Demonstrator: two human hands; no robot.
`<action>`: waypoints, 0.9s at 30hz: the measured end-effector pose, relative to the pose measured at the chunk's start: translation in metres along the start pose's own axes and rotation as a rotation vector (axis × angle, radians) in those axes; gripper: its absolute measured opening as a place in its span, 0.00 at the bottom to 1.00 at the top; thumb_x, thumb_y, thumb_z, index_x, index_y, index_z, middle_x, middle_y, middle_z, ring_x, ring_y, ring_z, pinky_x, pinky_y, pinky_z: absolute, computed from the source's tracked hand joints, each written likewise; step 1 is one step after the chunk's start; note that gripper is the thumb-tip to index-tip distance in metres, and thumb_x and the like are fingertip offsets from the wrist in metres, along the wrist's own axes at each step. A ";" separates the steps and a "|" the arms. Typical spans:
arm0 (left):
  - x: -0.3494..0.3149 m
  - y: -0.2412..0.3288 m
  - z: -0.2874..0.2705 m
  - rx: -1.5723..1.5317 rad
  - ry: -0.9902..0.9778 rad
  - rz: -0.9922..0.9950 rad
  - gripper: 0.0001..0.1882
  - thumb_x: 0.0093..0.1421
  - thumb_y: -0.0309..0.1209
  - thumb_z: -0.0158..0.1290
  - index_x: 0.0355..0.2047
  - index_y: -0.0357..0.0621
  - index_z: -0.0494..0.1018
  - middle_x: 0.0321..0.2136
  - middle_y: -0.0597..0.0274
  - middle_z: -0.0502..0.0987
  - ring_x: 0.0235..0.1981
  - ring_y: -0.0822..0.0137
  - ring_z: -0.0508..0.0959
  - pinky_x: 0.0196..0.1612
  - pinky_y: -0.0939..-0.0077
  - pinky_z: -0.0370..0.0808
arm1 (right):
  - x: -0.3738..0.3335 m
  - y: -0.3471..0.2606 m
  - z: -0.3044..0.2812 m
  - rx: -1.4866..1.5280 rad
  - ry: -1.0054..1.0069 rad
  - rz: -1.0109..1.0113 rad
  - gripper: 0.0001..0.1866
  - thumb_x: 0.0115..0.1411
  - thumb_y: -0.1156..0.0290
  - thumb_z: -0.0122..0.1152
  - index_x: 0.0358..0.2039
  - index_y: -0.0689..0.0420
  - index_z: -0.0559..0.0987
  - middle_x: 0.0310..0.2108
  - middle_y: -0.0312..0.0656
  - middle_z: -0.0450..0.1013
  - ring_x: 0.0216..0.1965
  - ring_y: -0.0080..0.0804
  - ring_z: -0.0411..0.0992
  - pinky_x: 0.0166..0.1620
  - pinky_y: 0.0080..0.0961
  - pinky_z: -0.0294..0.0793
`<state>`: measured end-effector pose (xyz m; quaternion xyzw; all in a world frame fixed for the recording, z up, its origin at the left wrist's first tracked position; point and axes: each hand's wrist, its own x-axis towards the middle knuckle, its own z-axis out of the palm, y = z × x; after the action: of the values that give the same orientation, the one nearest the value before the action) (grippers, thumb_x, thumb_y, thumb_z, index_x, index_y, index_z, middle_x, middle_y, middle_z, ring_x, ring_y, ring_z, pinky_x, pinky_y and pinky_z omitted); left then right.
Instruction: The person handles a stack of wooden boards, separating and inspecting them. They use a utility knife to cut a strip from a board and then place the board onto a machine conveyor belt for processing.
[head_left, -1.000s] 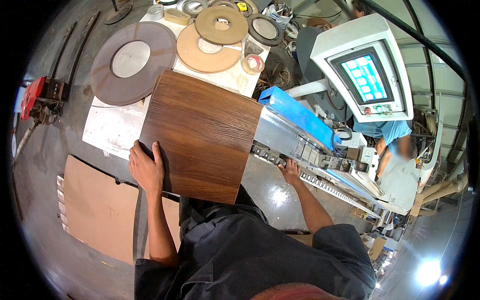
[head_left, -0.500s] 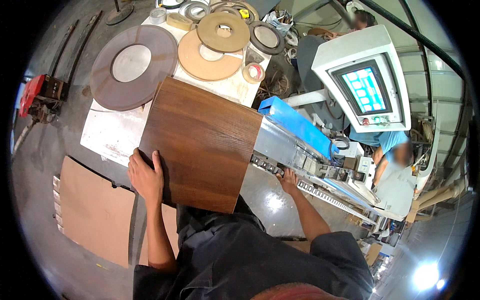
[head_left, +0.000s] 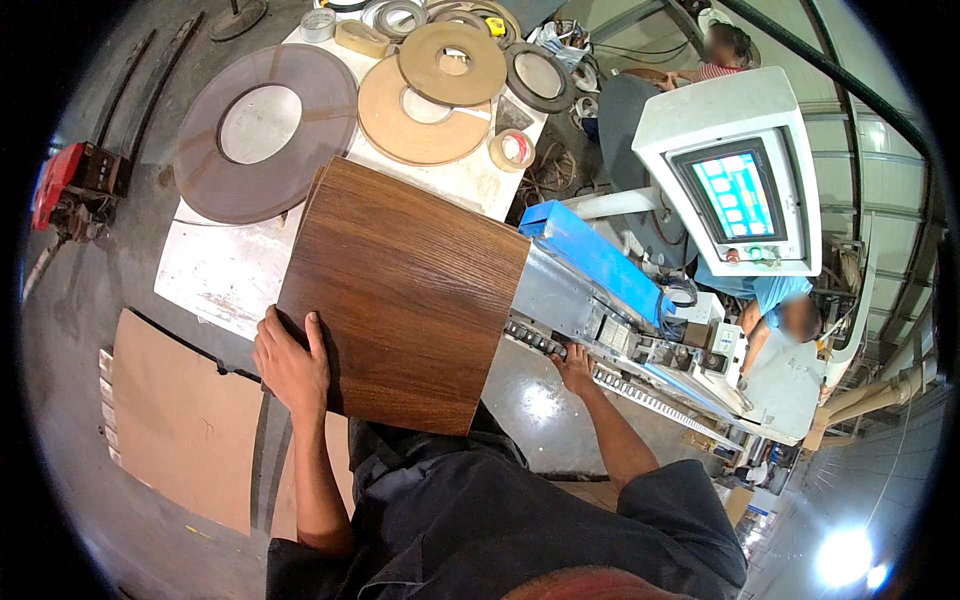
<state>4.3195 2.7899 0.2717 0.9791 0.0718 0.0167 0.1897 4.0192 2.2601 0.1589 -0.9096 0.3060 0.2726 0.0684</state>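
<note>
A dark brown wood-grain panel (head_left: pixel 405 300) lies between the white table and the blue-topped machine, its near edge close to my body. Another board's edge peeks out along its upper left side. My left hand (head_left: pixel 292 358) holds the panel's left corner, thumb over the top face and fingers at the edge. Under the panel, the fingertips cannot be made out. My right hand (head_left: pixel 575 370) rests on the roller track (head_left: pixel 625 388) along the machine's near side, its fingers apart and holding nothing visible.
Rolls of edge-banding tape (head_left: pixel 268 130) cover the white table (head_left: pixel 215 270). A control console (head_left: pixel 735 170) stands over the machine (head_left: pixel 590 255) at right. One person (head_left: pixel 785 300) leans at its far end; another (head_left: pixel 720 55) is behind. Brown boards (head_left: pixel 190 420) lie lower left, a red pallet jack (head_left: pixel 75 190) beyond.
The whole view has shifted slightly. Both hands keep their places, the left at the panel's corner and the right on the roller track.
</note>
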 end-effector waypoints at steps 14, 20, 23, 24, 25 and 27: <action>0.000 0.001 -0.001 0.001 -0.008 0.001 0.32 0.73 0.49 0.55 0.64 0.32 0.70 0.53 0.43 0.78 0.55 0.44 0.77 0.59 0.52 0.72 | -0.004 -0.005 -0.006 -0.002 0.007 -0.004 0.37 0.72 0.40 0.57 0.69 0.53 0.69 0.65 0.51 0.68 0.69 0.54 0.65 0.71 0.57 0.56; 0.000 0.001 0.000 0.013 -0.001 0.005 0.32 0.73 0.48 0.55 0.64 0.31 0.70 0.54 0.43 0.77 0.56 0.44 0.77 0.60 0.52 0.72 | -0.001 -0.001 -0.001 -0.012 0.012 -0.004 0.37 0.72 0.40 0.58 0.69 0.54 0.69 0.65 0.51 0.67 0.69 0.52 0.64 0.71 0.56 0.57; 0.000 0.001 -0.001 0.011 -0.004 0.004 0.32 0.73 0.48 0.55 0.63 0.31 0.70 0.54 0.43 0.78 0.56 0.44 0.77 0.60 0.52 0.72 | -0.001 -0.003 -0.002 -0.022 0.001 0.011 0.37 0.71 0.39 0.57 0.69 0.53 0.69 0.65 0.51 0.67 0.69 0.52 0.64 0.71 0.57 0.57; 0.000 0.001 -0.001 0.010 -0.006 0.003 0.32 0.73 0.48 0.55 0.63 0.31 0.70 0.54 0.43 0.78 0.56 0.44 0.77 0.60 0.52 0.72 | -0.001 -0.003 -0.002 -0.013 0.001 0.011 0.38 0.71 0.39 0.57 0.70 0.53 0.69 0.65 0.50 0.66 0.70 0.52 0.64 0.71 0.57 0.56; 0.000 0.001 -0.001 0.007 -0.006 0.002 0.32 0.73 0.48 0.55 0.63 0.31 0.70 0.54 0.43 0.78 0.56 0.44 0.77 0.60 0.52 0.72 | -0.001 -0.003 -0.002 -0.004 0.000 0.011 0.38 0.71 0.38 0.57 0.70 0.53 0.69 0.66 0.50 0.66 0.70 0.52 0.64 0.71 0.57 0.56; 0.000 0.001 -0.001 0.002 -0.006 0.000 0.32 0.73 0.48 0.56 0.63 0.31 0.70 0.54 0.43 0.78 0.56 0.44 0.77 0.60 0.52 0.72 | -0.002 -0.003 -0.002 0.000 0.003 0.006 0.37 0.72 0.38 0.56 0.69 0.53 0.68 0.65 0.51 0.66 0.70 0.53 0.63 0.71 0.58 0.56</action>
<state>4.3196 2.7890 0.2729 0.9793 0.0713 0.0139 0.1889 4.0209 2.2629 0.1612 -0.9091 0.3087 0.2714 0.0672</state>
